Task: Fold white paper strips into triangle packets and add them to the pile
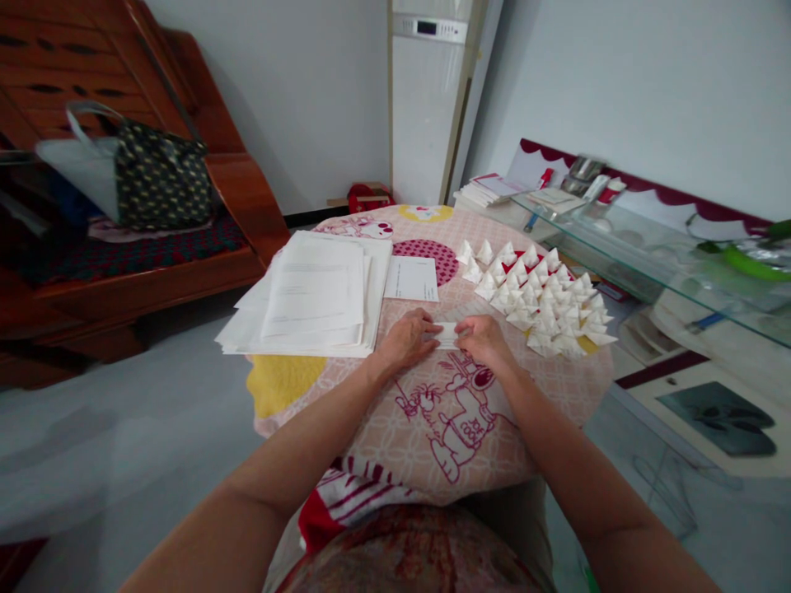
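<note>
A small folded piece of white paper (447, 335) lies on the patterned tablecloth (395, 428) between my hands. My left hand (409, 338) pinches its left end, fingers bent over the edge. At the right end, my right hand (485, 339) grips the same paper with thumb and fingers. Just beyond the left hand is a single printed sheet (411, 278), beside a thick stack of white paper (315, 296). To the right of my right hand stand rows of pointed folded paper pieces (544, 301).
A glass-topped stand (655, 255) with cups and papers runs along the right wall. On the left, a wooden bench (241, 198) holds a dark patterned bag (161, 175). A tall white air conditioner (426, 107) stands behind the round table.
</note>
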Motion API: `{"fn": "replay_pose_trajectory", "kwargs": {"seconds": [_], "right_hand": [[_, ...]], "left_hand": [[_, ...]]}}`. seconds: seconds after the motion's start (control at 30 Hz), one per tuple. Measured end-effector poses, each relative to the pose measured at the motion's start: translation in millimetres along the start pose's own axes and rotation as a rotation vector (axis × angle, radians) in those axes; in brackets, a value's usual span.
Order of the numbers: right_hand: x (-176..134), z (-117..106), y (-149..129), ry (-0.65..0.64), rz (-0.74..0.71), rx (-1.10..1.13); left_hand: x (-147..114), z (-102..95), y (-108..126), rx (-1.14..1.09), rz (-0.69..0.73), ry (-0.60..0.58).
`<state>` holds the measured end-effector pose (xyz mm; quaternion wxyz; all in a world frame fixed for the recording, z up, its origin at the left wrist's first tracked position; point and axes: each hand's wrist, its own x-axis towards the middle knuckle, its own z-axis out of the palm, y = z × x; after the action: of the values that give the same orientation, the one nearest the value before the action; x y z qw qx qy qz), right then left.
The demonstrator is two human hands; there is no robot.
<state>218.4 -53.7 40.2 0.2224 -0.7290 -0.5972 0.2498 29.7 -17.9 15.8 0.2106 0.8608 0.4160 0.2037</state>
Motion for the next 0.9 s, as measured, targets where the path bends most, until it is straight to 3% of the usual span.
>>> {"fn": "replay_pose_trajectory", "kwargs": {"seconds": [0.1, 0.27, 0.53, 0.77, 0.9], "right_hand": [[-0.1, 0.8, -9.8, 0.013, -0.062, -0.052], [1.6, 9.0, -18.8, -0.102, -0.123, -0.097], [10.2, 9.2, -7.7, -0.208, -0.029, -0.035], [1.6, -12.9, 4.0, -0.196, 0.157, 0.075], [-0.7, -18.6, 5.6, -0.232, 0.193, 0.181]], "left_hand": [[0.2, -1.4, 1.7, 0.019, 0.002, -0.007], [0.2, -3.4, 3.8, 0.043, 0.014, -0.016], [0.2, 2.8, 0.1, 0.053, 0.006, 0.010], [1.5, 8.6, -5.1, 0.033, 0.002, 0.026], [1.9, 6.4, -4.0, 0.028, 0.006, 0.025]]}}
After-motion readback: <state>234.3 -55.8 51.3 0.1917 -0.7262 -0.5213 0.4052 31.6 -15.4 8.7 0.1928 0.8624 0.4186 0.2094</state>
